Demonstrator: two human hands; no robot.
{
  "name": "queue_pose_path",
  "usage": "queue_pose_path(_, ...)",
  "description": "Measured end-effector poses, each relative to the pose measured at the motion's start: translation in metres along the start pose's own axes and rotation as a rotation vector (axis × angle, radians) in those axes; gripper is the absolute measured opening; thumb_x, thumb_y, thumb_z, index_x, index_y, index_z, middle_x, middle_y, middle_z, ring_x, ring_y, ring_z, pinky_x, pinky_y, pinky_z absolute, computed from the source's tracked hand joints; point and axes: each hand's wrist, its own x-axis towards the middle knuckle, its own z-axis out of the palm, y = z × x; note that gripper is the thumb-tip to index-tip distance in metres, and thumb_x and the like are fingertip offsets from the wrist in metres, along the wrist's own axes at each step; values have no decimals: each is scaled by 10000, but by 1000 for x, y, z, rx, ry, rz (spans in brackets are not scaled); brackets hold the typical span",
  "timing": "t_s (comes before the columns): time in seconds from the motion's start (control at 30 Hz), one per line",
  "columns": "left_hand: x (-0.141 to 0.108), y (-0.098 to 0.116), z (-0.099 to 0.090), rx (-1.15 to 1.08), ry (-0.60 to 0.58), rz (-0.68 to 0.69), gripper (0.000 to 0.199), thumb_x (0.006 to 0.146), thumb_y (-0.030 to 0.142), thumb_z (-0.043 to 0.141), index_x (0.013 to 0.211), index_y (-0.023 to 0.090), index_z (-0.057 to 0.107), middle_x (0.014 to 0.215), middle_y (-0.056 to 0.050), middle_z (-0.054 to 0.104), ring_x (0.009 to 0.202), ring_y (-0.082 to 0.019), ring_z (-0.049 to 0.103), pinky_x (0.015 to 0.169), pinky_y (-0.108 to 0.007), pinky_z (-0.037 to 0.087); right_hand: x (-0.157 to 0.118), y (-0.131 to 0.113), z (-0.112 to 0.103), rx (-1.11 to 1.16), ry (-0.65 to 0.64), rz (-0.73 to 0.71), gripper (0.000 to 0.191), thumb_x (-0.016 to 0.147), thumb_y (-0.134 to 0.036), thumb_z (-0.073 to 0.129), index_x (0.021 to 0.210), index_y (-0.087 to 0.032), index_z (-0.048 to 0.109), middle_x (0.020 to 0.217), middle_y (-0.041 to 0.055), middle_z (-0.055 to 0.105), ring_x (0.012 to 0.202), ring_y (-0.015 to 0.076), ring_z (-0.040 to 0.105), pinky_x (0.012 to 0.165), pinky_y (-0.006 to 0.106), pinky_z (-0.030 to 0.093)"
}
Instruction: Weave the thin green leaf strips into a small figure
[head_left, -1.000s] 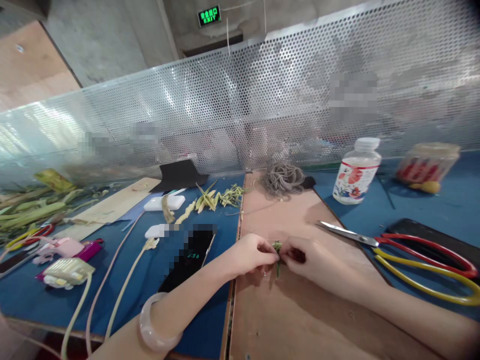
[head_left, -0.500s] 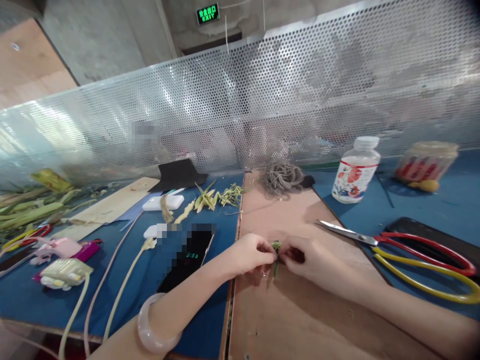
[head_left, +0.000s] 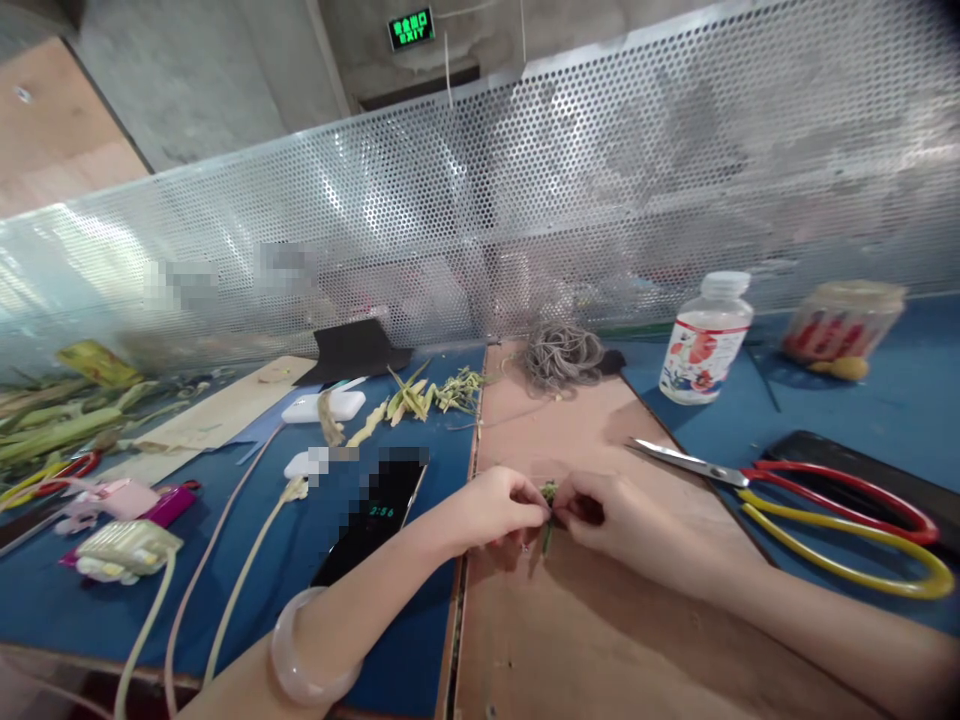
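Above the bare wooden board (head_left: 585,650), both hands meet at a small green plant piece (head_left: 548,492) with a thin stem pointing down. My left hand (head_left: 499,508), a pale bangle (head_left: 300,650) on its forearm, pinches it from the left. From the right, my right hand (head_left: 600,508) pinches at the same spot, fingertips almost touching the left ones. The fingers hide most of the piece, so its exact kind is unclear. Scissors (head_left: 739,478) with one red and one yellow handle lie open to the right. A tangle of grey cord (head_left: 561,357) sits beyond the hands.
A phone (head_left: 382,515) lies left of my left arm, near white cables and a charger (head_left: 127,550). Dried plant bits (head_left: 412,395) lie behind it. A white-capped bottle (head_left: 705,340) and a jar (head_left: 844,325) stand right, before a perforated metal screen (head_left: 480,220).
The view has shifted very slightly, moving the whole scene a little to the left. Both hands keep their pinch on the green piece.
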Motion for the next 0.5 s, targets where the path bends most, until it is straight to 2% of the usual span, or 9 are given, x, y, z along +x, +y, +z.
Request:
queue_pose_path(0.27,0,-2,0,-29,-35,39,352,716,451,530,840,128,592,578,-4,550,442,-76,466,347,-156,285,0,3,2,-10,11,-13,143,653,-100,435,653,-175,556,571,-31,533,522,96,439,497,200,324)
queue_pose_path(0.5,1,-5,-2,-69,-39,78,339,732,446,518,833,127,572,582,-4,540,434,-68,442,347,-156,269,-1,0,-2,0,-18,-5,146,689,-112,433,666,-175,562,572,-25,532,521,102,450,493,201,335)
